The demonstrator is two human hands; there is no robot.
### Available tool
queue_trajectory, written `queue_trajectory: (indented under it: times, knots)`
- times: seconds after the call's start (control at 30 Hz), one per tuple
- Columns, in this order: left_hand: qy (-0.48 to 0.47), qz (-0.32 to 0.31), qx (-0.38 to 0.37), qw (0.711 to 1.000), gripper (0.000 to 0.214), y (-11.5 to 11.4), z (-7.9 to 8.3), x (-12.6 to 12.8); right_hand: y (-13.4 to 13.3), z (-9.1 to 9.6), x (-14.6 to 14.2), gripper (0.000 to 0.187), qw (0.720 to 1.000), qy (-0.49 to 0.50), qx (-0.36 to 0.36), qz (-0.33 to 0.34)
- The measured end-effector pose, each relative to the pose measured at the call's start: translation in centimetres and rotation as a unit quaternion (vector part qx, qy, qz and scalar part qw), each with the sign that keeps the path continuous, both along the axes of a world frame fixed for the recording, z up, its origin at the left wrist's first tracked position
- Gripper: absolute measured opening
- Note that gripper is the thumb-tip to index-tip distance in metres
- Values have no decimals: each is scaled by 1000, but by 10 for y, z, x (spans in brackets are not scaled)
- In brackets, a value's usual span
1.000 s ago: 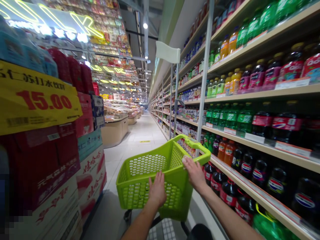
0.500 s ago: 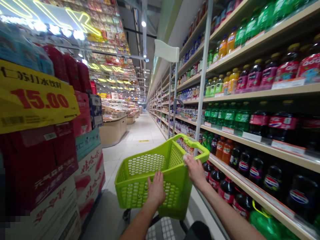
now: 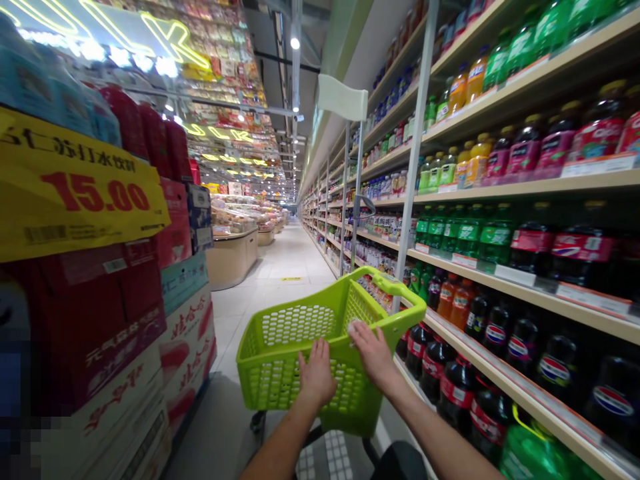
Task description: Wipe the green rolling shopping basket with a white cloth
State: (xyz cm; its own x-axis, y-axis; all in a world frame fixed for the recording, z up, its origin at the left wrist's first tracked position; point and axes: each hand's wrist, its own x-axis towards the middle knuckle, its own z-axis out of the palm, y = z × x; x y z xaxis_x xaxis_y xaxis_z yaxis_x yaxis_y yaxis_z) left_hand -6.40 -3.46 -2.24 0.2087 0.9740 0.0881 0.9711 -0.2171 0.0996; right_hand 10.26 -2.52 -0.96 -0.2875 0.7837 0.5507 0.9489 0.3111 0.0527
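A bright green shopping cart [image 3: 300,320] with perforated plastic walls stands turned sideways in front of me. My left hand [image 3: 319,373] lies flat against its near side, fingers stretched up to the rim. Higher and to the right, my right hand [image 3: 375,353] is at the cart's upper edge, left of the handle [image 3: 410,300]. A small crumpled white wipe [image 3: 354,331] shows under its fingertips, pressed on the rim. The cart's basket holds nothing that I can see; its bottom is hidden.
Shelves of bottled drinks [image 3: 495,227] line the right side, close to the cart. On the left, stacked drink cartons [image 3: 187,340] carry a yellow price sign [image 3: 85,193]. A tiled aisle [image 3: 295,253] runs ahead past display counters [image 3: 233,260].
My right hand has slid left along the cart's rim, away from the handle, with the white wipe. My left hand stays on the cart's side. The whole view has shifted slightly.
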Motion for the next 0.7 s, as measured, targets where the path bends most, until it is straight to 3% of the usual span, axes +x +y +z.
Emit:
queue_trajectory:
  times: [0.1, 0.3, 0.37, 0.53, 0.6, 0.7]
  knots:
    - [3, 4, 1, 1000, 81, 1, -2, -6, 2, -8, -14, 60, 999, -18, -13, 47]
    - [-5, 44, 0, 999, 83, 1, -5, -13, 2, 20, 30, 49, 988, 51, 54, -139]
    - [-16, 49, -10, 999, 85, 1, -5, -11, 0, 17, 22, 51, 991, 35, 37, -122]
    - [-18, 19, -6, 1000, 85, 0, -4, -12, 0, -7, -19, 57, 997, -52, -44, 29]
    - [-14, 25, 0, 1000, 82, 0, -5, -20, 2, -3, -11, 58, 998, -54, -30, 22]
    - [4, 53, 6, 999, 79, 0, -6, -32, 6, 10, 21, 54, 996, -6, 31, -78]
